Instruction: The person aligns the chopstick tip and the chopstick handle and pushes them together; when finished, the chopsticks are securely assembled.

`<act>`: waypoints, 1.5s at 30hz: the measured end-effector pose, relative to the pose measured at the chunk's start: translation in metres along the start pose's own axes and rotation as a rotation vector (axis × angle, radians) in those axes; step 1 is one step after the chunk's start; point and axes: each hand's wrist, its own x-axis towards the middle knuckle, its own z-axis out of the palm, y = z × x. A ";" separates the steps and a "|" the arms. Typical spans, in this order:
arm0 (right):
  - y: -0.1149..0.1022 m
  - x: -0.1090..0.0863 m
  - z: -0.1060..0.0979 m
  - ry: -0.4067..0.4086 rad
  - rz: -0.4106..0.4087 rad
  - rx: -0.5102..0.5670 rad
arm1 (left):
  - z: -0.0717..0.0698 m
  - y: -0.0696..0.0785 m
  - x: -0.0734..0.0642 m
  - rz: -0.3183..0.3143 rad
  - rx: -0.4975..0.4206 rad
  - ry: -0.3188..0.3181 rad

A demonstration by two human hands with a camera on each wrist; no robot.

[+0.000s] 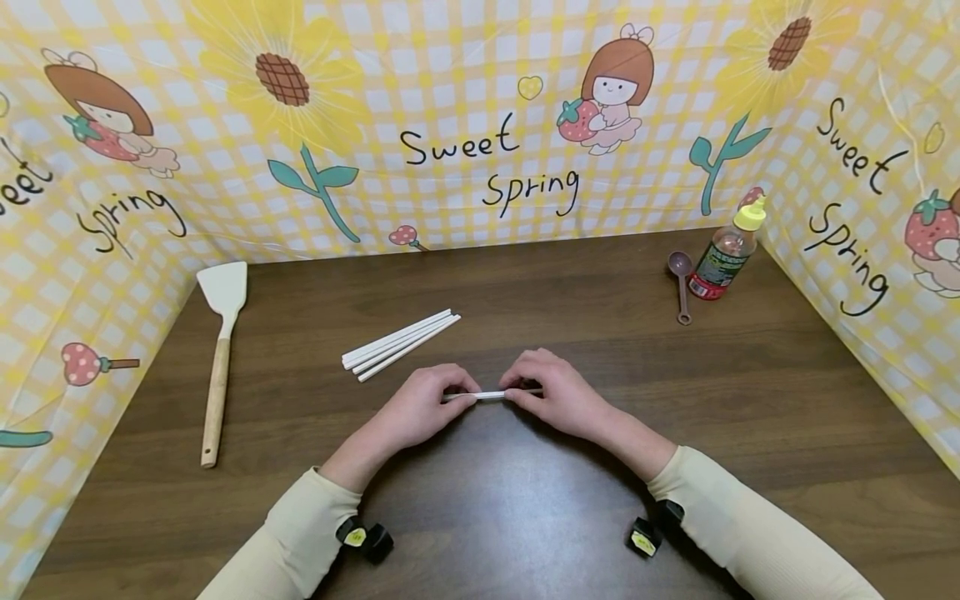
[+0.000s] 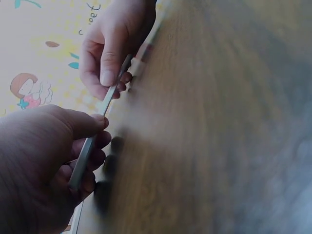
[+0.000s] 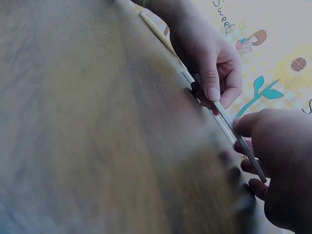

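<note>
Between my two hands a thin white stick [image 1: 491, 395] is held level, just over the brown table. My left hand [image 1: 429, 403] pinches it toward its left end, thumb against fingers. Toward the other end, my right hand [image 1: 561, 395] pinches it the same way. In the left wrist view the stick [image 2: 83, 163] runs past the left thumb, its near end showing by the curled fingers. The right wrist view shows the stick's [image 3: 253, 163] other end beside the right fingers. Several similar white sticks [image 1: 401, 343] lie in a loose bundle behind my left hand.
At the left lies a white spatula [image 1: 217, 375] with a wooden handle. A brown measuring spoon [image 1: 681, 283] lies at the back right, next to a bottle [image 1: 723, 258] with a yellow cap. Patterned cloth [image 1: 465, 100] walls in the table [image 1: 495, 500] at the back and both sides.
</note>
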 end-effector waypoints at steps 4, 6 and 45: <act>-0.001 0.000 -0.001 0.081 0.027 0.042 | -0.001 -0.002 0.000 -0.026 0.014 0.039; -0.001 0.000 -0.001 0.131 0.041 0.063 | -0.002 -0.003 0.000 -0.042 0.029 0.060; -0.001 -0.001 -0.001 0.251 0.020 0.134 | -0.026 -0.025 -0.006 -0.418 0.331 0.372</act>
